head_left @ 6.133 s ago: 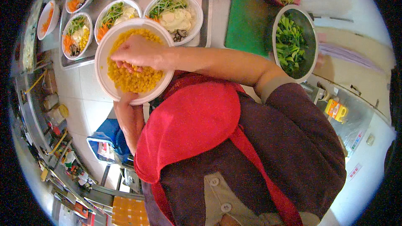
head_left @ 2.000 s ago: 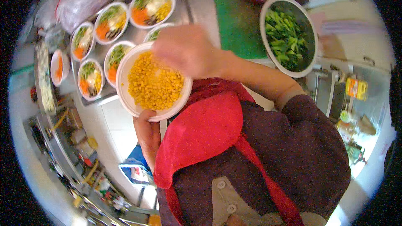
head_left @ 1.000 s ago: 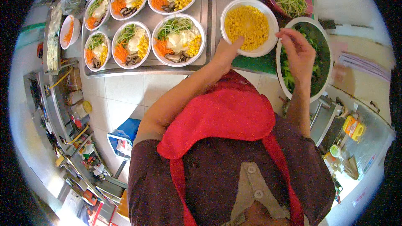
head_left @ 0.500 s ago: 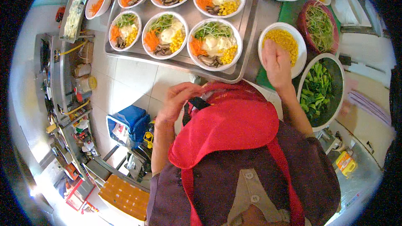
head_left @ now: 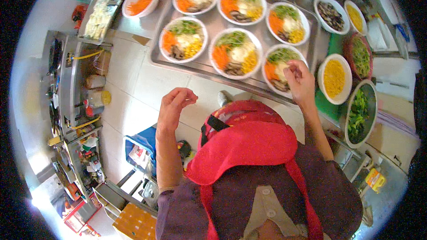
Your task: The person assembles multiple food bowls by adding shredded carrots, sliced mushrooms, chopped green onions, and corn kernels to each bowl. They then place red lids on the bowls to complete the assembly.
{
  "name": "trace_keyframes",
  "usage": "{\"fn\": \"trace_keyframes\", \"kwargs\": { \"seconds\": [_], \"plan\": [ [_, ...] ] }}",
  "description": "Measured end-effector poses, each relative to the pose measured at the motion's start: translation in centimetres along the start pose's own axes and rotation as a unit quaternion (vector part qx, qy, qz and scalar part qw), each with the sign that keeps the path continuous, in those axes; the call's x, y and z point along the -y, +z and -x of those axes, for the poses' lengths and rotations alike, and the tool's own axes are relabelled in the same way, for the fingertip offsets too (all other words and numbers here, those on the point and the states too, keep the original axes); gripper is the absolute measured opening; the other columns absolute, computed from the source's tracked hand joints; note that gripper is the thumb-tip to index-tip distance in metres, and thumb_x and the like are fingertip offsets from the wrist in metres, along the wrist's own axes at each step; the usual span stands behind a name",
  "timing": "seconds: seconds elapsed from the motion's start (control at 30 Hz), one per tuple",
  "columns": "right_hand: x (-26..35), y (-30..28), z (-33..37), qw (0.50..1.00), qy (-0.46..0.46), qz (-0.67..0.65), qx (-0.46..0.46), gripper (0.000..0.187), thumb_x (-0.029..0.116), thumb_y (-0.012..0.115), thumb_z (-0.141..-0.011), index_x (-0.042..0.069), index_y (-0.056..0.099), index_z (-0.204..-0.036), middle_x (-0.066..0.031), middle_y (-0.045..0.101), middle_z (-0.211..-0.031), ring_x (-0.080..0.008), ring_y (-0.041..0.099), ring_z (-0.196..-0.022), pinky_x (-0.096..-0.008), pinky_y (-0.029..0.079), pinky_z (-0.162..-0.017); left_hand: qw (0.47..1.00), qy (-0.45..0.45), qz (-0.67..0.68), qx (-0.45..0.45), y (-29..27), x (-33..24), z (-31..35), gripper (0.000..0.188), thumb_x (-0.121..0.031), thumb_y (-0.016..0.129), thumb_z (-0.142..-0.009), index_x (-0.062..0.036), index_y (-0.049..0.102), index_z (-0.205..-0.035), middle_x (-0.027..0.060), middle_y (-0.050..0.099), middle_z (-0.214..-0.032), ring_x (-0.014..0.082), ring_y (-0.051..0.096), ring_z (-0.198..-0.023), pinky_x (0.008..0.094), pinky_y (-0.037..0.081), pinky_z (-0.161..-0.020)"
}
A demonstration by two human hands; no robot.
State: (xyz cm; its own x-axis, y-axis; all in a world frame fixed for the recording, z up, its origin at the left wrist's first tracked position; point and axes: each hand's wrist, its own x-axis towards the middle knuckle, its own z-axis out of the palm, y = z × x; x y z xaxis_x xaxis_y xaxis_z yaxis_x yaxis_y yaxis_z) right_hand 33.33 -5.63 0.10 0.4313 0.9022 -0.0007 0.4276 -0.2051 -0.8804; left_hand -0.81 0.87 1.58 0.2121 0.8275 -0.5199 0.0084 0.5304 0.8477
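Note:
My right hand (head_left: 300, 84), palm down with its fingertips pressed together, hangs over the front right bowl (head_left: 276, 64). The hand hides part of that bowl and anything between the fingers. Shredded greens, carrot shreds, a pale creamy mound and dark mushroom slices show in it. Similar filled white bowls, several with yellow corn, stand on the metal tray (head_left: 201, 67). Off the tray's near left side, my left hand (head_left: 175, 104) is raised in the air, fingers curled together with nothing visible in them. To the right of my right hand sits a white bowl of corn (head_left: 334, 78).
Around the tray stand a carrot bowl (head_left: 140, 1), a mushroom bowl (head_left: 331, 14), a smaller corn bowl (head_left: 355, 18), a red basket of sprouts (head_left: 360, 55) and a large bowl of leafy greens (head_left: 358, 114). A blue bin (head_left: 144, 144) stands below left.
My right hand has left the corn bowl and moved left over the front right bowl on the tray. My left hand has drawn away from the red apron. The view has shifted.

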Motion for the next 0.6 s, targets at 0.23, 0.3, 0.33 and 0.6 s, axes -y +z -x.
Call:
{"fn": "trace_keyframes", "kwargs": {
  "seconds": [0.23, 0.3, 0.33, 0.6],
  "plan": [
    [4.3, 4.1, 1.1, 1.000, 0.005, 0.008, 0.018, 0.020, 0.011, 0.058, -0.081, 0.004, 0.057, -0.100, -0.0078, 0.062, -0.086, -0.0164, 0.061, -0.079, -0.0285, 0.048, -0.071, 0.986, 0.127, 0.041, -0.104, -10.9, -4.1, -10.5, 0.024, -0.018, 0.046, -0.089, 0.0030, 0.056, -0.096, 0.0091, 0.059, -0.086, 0.0189, 0.059, -0.082, 0.0313, 0.051, -0.073],
    [4.7, 4.1, 1.1, 0.998, 0.048, 0.025, 0.020, 0.020, 0.011, 0.057, -0.082, 0.003, 0.057, -0.100, -0.0076, 0.062, -0.084, -0.0163, 0.061, -0.079, -0.0294, 0.048, -0.072, 0.974, 0.172, 0.033, -0.141, -12.1, -5.2, -14.3, 0.023, -0.016, 0.047, -0.088, 0.0032, 0.055, -0.099, 0.0094, 0.058, -0.086, 0.0184, 0.058, -0.082, 0.0309, 0.051, -0.071],
    [4.8, 4.2, 1.3, 0.998, 0.069, 0.006, 0.015, 0.020, 0.011, 0.058, -0.082, 0.003, 0.057, -0.101, -0.0076, 0.062, -0.083, -0.0159, 0.061, -0.078, -0.0292, 0.049, -0.071, 0.970, 0.184, 0.027, -0.157, -12.7, -5.5, -16.1, 0.023, -0.015, 0.048, -0.088, 0.0034, 0.054, -0.100, 0.0095, 0.058, -0.087, 0.0183, 0.058, -0.082, 0.0307, 0.051, -0.071],
    [3.9, 3.4, -1.0, 0.993, 0.107, 0.046, -0.014, 0.024, 0.013, 0.057, -0.082, 0.004, 0.057, -0.105, -0.0094, 0.063, -0.083, -0.0168, 0.061, -0.073, -0.0292, 0.049, -0.068, 0.943, 0.256, -0.082, -0.198, -10.6, -8.2, -23.8, 0.022, -0.007, 0.051, -0.083, 0.0059, 0.059, -0.099, 0.0107, 0.060, -0.086, 0.0155, 0.058, -0.074, 0.0270, 0.051, -0.061]
  ]
}}
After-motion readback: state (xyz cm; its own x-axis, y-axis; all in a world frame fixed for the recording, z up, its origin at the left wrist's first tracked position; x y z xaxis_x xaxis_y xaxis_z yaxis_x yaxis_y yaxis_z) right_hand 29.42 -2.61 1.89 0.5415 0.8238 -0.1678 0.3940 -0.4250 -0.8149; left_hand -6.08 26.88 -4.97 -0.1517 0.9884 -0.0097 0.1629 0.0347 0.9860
